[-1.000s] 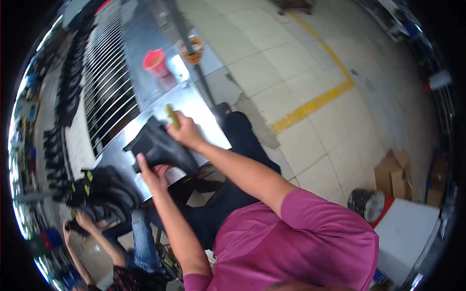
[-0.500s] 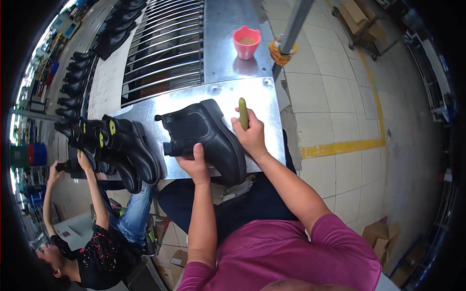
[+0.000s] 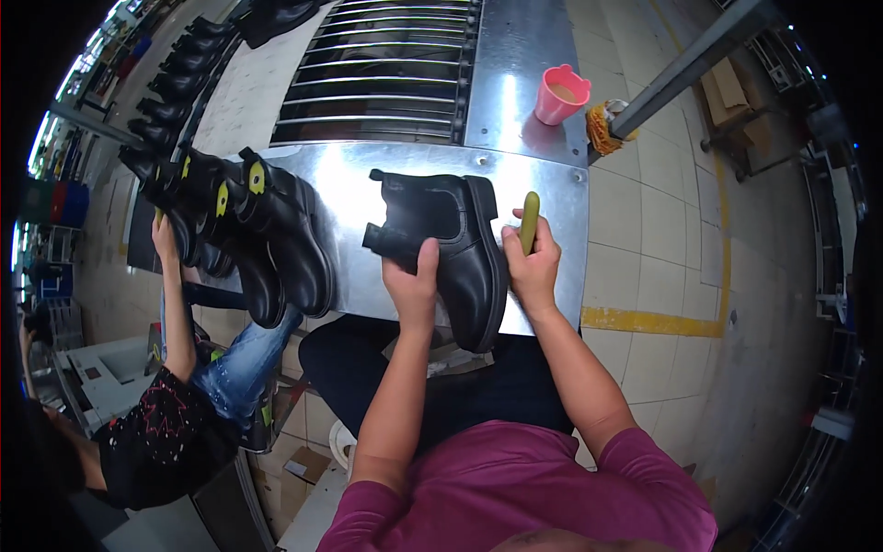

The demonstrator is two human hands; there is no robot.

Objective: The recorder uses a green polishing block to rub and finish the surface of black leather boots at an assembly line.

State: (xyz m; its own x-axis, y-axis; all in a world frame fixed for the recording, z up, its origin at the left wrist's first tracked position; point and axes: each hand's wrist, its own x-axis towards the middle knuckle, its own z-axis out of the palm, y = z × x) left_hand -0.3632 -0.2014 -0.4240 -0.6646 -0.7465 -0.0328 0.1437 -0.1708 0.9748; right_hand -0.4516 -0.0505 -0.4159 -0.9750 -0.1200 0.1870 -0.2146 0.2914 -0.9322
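Observation:
A black ankle boot (image 3: pixel 471 281) lies on its side on the metal tabletop, sole to the right and toe toward me over the near edge. My left hand (image 3: pixel 411 287) grips it by the shaft, thumb on top and fingers out of sight beneath. Just right of the sole, my right hand (image 3: pixel 533 269) is closed around an olive-green tool handle (image 3: pixel 529 221), whose rounded end points up and away. The tool's working end is hidden, so I cannot tell its kind.
Black boots with yellow-green tabs (image 3: pixel 285 230) stand close on the left. Beyond the metal table (image 3: pixel 354 175) runs a roller conveyor (image 3: pixel 377 78). A pink cup (image 3: pixel 561 97) of brownish liquid stands at the far right, near a metal post (image 3: pixel 681 69). A co-worker's arm (image 3: pixel 179 317) reaches in at left.
The view has swung, moving the scene rightward. The boot's toe now points more directly toward me, and the tool handle leans more to the right. One co-worker's hand has drawn back from the boots.

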